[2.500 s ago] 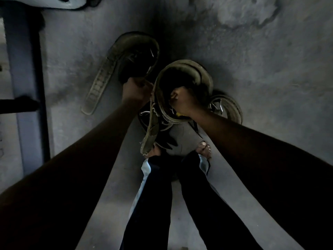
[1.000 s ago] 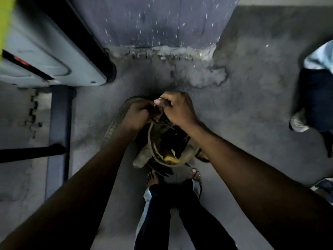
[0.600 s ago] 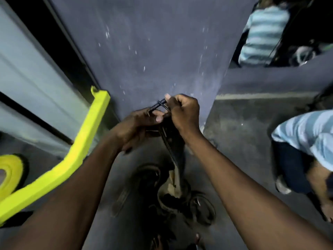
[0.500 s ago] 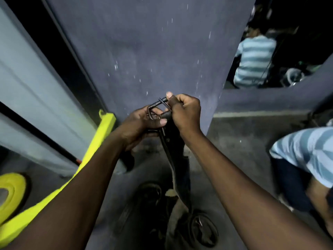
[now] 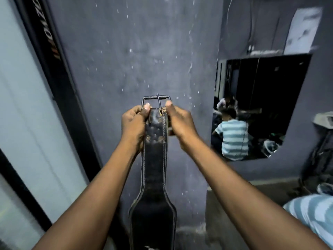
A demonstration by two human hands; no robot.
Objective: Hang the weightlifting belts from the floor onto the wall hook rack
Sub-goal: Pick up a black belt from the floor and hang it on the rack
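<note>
A black leather weightlifting belt (image 5: 154, 177) with pale stitching hangs straight down in front of a grey-purple wall (image 5: 137, 51). Its metal buckle (image 5: 156, 101) points up, with the prong standing upright. My left hand (image 5: 134, 123) grips the belt's top end on the left side. My right hand (image 5: 179, 122) grips the same end on the right side. Both hands hold the belt at chest height, close to the wall. No hook rack is in view. The belts on the floor are out of frame.
A dark-framed pale panel (image 5: 27, 123) runs along the left. A wall mirror (image 5: 255, 105) to the right reflects a person in a striped shirt. That person's striped shirt (image 5: 313, 215) shows at lower right. A paper sheet (image 5: 302, 29) hangs above the mirror.
I have stood up from the floor pile, and the view has risen to the wall. Both hands lifted the belt by its buckle end until it hangs straight. The floor belts have left the view.
</note>
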